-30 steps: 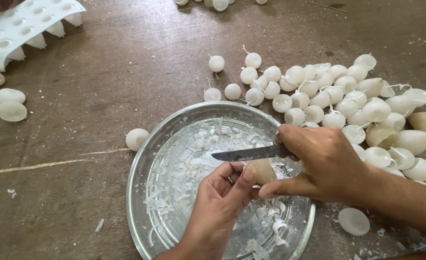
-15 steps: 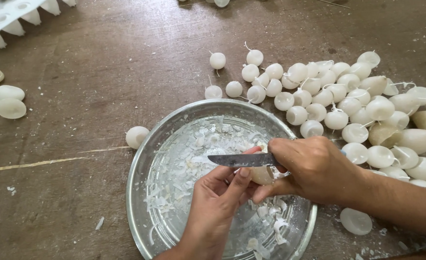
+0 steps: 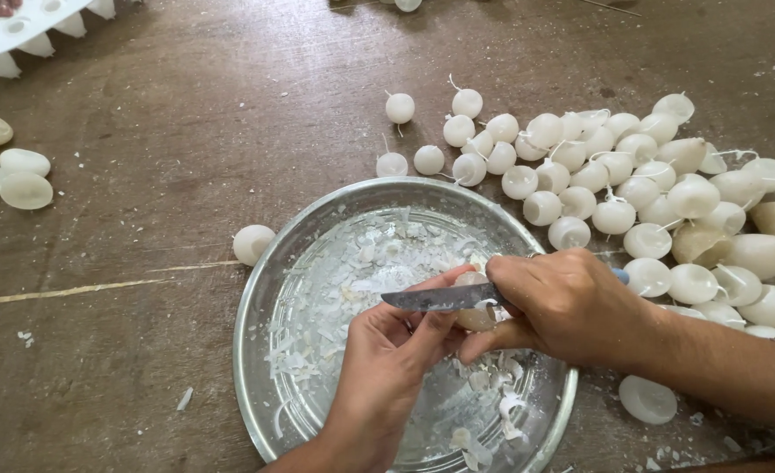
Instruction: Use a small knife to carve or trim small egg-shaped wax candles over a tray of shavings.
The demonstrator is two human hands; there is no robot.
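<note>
The left hand (image 3: 387, 359) pinches a small white wax ball (image 3: 473, 311) between thumb and fingers, holding it over the middle of the round metal pan (image 3: 265, 289). The right hand (image 3: 571, 307) is closed around the handle of a knife (image 3: 431, 300), whose blade lies flat across the top of the ball, tip pointing toward the left rim of the pan. Most of the ball is hidden by the fingers, so how much of it has been trimmed cannot be told.

To trim well, the blade looks best kept at a shallow angle, skimming off thin flakes rather than digging in — the wax is soft and would gouge easily. The left thumb sits close to the edge, so short strokes that pass clear of it seem safest, with the ball turned a little between them. Keeping the work over the pan lets the shavings (image 3: 352, 271) fall among those already there.

Beyond the pan's far right rim, a heap of white balls with wicks (image 3: 633, 184) covers the table (image 3: 186, 105). One ball (image 3: 253, 243) lies just beside the left rim, a flat disc (image 3: 648, 399) near the right rim, and several pale pieces (image 3: 11, 171) sit at the table's left edge.
</note>
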